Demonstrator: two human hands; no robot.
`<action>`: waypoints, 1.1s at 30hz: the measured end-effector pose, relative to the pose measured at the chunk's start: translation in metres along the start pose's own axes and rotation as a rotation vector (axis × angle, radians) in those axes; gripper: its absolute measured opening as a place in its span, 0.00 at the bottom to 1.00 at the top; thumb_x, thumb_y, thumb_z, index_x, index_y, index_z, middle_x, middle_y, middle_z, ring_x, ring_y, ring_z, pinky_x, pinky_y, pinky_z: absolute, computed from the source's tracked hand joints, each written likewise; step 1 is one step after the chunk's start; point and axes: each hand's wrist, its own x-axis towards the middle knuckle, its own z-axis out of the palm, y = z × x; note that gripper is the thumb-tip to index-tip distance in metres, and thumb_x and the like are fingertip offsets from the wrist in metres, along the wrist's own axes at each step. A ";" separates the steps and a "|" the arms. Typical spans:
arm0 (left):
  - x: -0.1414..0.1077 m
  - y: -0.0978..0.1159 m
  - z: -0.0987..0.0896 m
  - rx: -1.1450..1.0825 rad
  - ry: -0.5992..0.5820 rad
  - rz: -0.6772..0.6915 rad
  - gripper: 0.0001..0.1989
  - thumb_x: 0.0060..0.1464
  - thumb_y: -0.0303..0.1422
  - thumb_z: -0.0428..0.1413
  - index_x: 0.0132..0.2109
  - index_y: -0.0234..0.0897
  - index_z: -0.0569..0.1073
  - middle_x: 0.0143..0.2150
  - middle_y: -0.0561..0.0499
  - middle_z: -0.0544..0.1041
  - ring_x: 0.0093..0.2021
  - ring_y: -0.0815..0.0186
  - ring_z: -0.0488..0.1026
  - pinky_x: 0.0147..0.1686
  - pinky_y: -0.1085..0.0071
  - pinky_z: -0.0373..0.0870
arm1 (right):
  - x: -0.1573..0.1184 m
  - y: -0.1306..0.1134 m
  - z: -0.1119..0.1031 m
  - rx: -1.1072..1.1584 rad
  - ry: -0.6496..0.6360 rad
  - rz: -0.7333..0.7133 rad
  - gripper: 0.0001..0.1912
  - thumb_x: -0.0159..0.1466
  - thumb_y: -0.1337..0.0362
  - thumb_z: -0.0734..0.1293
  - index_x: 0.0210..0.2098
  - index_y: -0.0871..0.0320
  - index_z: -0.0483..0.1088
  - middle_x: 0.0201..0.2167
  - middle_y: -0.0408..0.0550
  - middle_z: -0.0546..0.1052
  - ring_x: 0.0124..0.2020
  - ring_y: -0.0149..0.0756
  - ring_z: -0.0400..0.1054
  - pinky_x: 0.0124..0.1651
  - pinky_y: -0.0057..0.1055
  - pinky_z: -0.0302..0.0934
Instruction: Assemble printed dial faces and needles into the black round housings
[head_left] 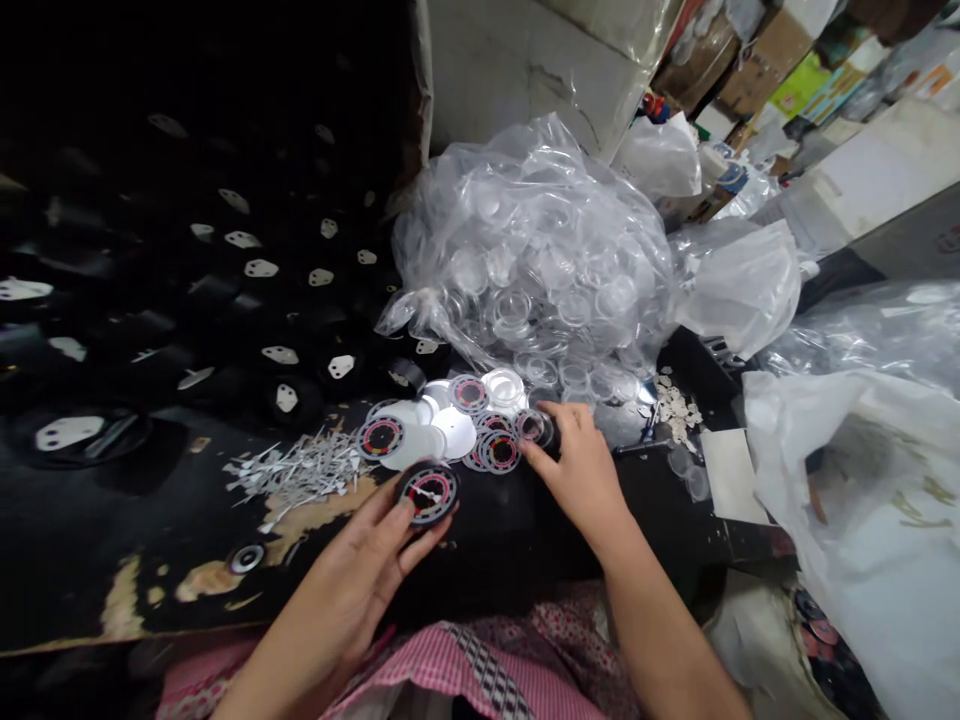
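My left hand (371, 550) grips a round black dial gauge (427, 493) by its edge, thumb on the near side. The gauge's face has a grey and red ring and a white pointer. Farther right, the thumb and fingers of my right hand (581, 465) close around a small round piece (534, 428), dark with a clear rim; the fingers partly hide it. Beside it lie printed dial discs (500, 452), overlapping each other. Plain silver discs (455, 434) sit between the two hands, and another printed dial (381, 437) rests on the left of them.
White pointers (307, 468) lie heaped at left, near a small ring-shaped part (247, 558). Black housings with white metal plates (262, 268) fill the far left. A clear bag of transparent covers (547, 270) stands behind the discs. Small pale pieces (676, 408) and a white bag (885, 480) are at right.
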 end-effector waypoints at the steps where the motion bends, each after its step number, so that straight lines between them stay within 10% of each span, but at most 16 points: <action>1: 0.000 0.000 0.002 0.007 -0.013 -0.028 0.20 0.40 0.41 0.73 0.42 0.40 0.83 0.45 0.48 0.84 0.47 0.56 0.81 0.46 0.65 0.81 | 0.004 0.008 0.001 -0.072 0.007 0.020 0.24 0.63 0.62 0.72 0.57 0.58 0.70 0.53 0.58 0.72 0.53 0.53 0.70 0.54 0.51 0.65; 13: 0.000 -0.001 0.004 -0.072 -0.037 -0.176 0.18 0.48 0.40 0.70 0.43 0.33 0.82 0.49 0.40 0.83 0.47 0.54 0.80 0.48 0.61 0.80 | -0.006 0.028 -0.007 0.226 0.338 -0.059 0.17 0.68 0.65 0.62 0.53 0.59 0.74 0.44 0.54 0.79 0.40 0.39 0.75 0.49 0.38 0.70; 19: -0.003 0.000 0.009 -0.048 -0.128 -0.142 0.22 0.47 0.46 0.69 0.46 0.39 0.82 0.51 0.43 0.82 0.48 0.57 0.80 0.47 0.67 0.79 | -0.034 -0.041 0.013 0.517 -0.088 -0.274 0.16 0.69 0.66 0.63 0.54 0.53 0.75 0.44 0.50 0.75 0.42 0.34 0.73 0.48 0.32 0.69; 23: -0.007 0.004 0.004 0.140 -0.155 0.007 0.22 0.49 0.43 0.69 0.51 0.46 0.80 0.56 0.49 0.80 0.54 0.55 0.77 0.49 0.67 0.78 | -0.031 -0.055 0.022 0.455 -0.131 -0.309 0.15 0.71 0.63 0.63 0.54 0.53 0.75 0.51 0.52 0.71 0.47 0.35 0.71 0.51 0.33 0.67; 33: -0.015 0.011 0.013 0.409 -0.050 0.179 0.19 0.43 0.39 0.69 0.45 0.44 0.83 0.45 0.48 0.84 0.51 0.50 0.79 0.53 0.61 0.75 | -0.019 -0.077 0.034 0.157 0.023 -0.362 0.23 0.75 0.60 0.50 0.26 0.56 0.63 0.24 0.46 0.71 0.29 0.35 0.64 0.37 0.33 0.52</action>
